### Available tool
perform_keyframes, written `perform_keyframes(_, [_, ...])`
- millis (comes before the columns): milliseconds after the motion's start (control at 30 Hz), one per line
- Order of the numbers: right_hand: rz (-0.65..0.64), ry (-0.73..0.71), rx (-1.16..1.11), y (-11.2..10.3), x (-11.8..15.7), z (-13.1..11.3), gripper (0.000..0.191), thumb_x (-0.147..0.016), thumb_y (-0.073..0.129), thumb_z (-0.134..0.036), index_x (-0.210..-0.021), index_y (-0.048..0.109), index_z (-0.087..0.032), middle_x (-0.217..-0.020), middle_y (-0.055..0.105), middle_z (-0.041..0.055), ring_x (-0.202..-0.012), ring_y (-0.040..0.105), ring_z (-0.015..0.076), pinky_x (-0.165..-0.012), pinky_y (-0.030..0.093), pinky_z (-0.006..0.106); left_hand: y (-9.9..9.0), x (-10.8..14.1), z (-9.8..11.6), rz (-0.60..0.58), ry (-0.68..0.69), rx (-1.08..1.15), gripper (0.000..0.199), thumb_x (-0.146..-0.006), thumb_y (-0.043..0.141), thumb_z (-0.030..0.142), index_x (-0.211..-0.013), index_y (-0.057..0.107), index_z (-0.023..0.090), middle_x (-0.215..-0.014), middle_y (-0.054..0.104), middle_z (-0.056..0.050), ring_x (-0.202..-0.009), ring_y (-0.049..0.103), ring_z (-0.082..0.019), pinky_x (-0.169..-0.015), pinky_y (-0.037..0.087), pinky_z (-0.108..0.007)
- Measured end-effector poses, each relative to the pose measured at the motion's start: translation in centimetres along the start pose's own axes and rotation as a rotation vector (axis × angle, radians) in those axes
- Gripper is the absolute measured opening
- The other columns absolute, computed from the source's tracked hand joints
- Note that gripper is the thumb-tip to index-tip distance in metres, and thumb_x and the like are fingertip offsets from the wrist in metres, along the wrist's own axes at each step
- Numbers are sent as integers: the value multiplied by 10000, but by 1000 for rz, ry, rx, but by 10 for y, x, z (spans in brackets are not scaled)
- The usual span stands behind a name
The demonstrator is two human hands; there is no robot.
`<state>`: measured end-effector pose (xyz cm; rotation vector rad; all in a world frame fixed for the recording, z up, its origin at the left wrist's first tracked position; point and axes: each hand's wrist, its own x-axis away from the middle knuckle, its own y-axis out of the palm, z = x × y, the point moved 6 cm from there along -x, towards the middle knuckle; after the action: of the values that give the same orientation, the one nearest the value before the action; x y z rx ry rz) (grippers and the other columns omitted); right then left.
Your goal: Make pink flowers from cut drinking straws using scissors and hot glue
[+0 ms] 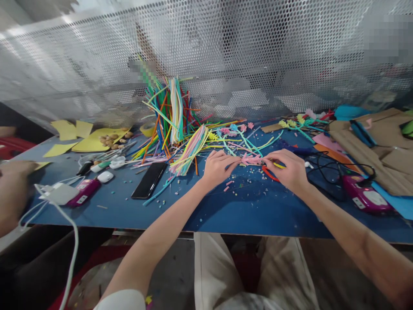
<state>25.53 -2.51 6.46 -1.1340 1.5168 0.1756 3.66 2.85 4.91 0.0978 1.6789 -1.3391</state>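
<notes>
My left hand (220,167) pinches the left end of a pink fuzzy pipe cleaner piece (251,159), which has short bent tufts. At its other end, the thumb and fingertips of my right hand (288,168) are closed on it. A tool with red and yellow handles (270,174) sits under my right fingers; whether it is held or lies on the table I cannot tell. Small pink offcuts (228,186) and other coloured bits are scattered below the hands. Just left of my left hand lies a bundle of pastel pipe cleaners (190,150).
A tall heap of pipe cleaners (176,112) leans near the perforated metal screen (258,56). A black phone (149,181), white cables and a purple device (84,192) lie left. Finished-looking pipe cleaner flowers (300,122), cardboard (371,146) and another purple device (368,196) are right. Another person's hand (14,189) is far left.
</notes>
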Motion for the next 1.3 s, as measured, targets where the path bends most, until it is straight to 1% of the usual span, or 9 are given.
perform_keyframes(267, [-10,34,20,1,-1,-1,45,-910,671,-263,-884,702,-244,-827,733,28,-769,681,208,-732,533,364,1,-1,-1,-25,-19,-7,255,-1003,548,407,-1031,770,285,-938,790,-9,-807,626,-174,-755,377,-345])
perform_keyframes(367, [-12,107,-8,-1,-1,5,61,-914,657,-284,-901,686,-232,-859,727,35,-770,672,194,-738,534,348,1,-2,-2,-28,-39,-3,269,-1006,539,417,-1020,767,274,-956,789,-12,-806,626,-173,-759,383,-345])
perform_keyframes(467, [-10,208,-43,-3,2,15,99,-935,609,-296,-944,680,-227,-873,726,37,-753,668,183,-705,537,330,1,-3,-2,-50,-51,5,286,-1019,514,407,-1022,756,255,-970,784,-16,-813,643,-166,-749,381,-341])
perform_keyframes(533, [-26,238,-65,-2,4,21,119,-941,597,-309,-950,685,-230,-877,731,36,-748,671,183,-690,538,325,0,-4,-2,-60,-51,8,289,-1029,496,390,-1027,746,245,-971,779,-17,-834,660,-161,-737,373,-336])
perform_keyframes(700, [-80,216,-75,5,6,22,118,-918,639,-328,-924,708,-231,-850,736,24,-713,661,172,-691,537,323,-1,-4,-2,-51,-53,9,278,-1036,480,371,-1022,723,236,-977,767,-15,-886,681,-155,-734,365,-323])
perform_keyframes(833, [-73,186,-64,6,6,18,122,-914,655,-328,-901,717,-225,-809,732,28,-692,653,169,-670,531,316,0,-5,-2,-75,-58,7,291,-1039,468,378,-1005,721,240,-981,762,-19,-904,682,-157,-749,371,-330])
perform_keyframes(967, [-62,180,-80,5,6,15,114,-912,658,-324,-900,718,-228,-830,740,35,-688,652,170,-666,533,321,2,-5,-1,-109,-63,8,304,-1043,456,379,-1006,721,237,-988,762,-26,-912,681,-158,-753,378,-333])
perform_keyframes(1100, [-67,181,-84,4,5,15,110,-910,652,-320,-891,711,-229,-810,730,36,-671,642,172,-658,529,329,2,-5,-2,-104,-61,13,293,-1042,462,372,-992,717,237,-962,764,-11,-884,677,-154,-746,377,-332])
perform_keyframes(1300, [-78,140,-74,3,5,14,120,-910,640,-320,-876,713,-231,-787,723,29,-689,652,177,-662,528,323,5,-4,-2,-119,-61,18,295,-1042,462,373,-975,713,234,-964,765,-13,-866,668,-156,-740,374,-329])
